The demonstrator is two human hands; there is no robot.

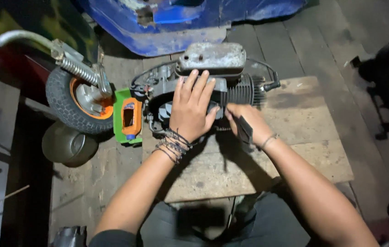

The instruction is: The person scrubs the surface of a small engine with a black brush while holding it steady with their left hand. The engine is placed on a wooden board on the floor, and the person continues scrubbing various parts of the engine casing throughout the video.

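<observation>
At the centre of the frame a grey engine with a finned cylinder sits on the upper edge of a wooden board. The left hand lies open and flat on its housing, fingers spread. The right hand, just right of it, is closed around a dark flat tool against the engine. Left of centre stands a green and orange package, rectangular, beside a small tyre.

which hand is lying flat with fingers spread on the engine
The left hand, wearing corded bracelets, lies flat on the engine. The right hand is curled low at the engine's side instead.
</observation>
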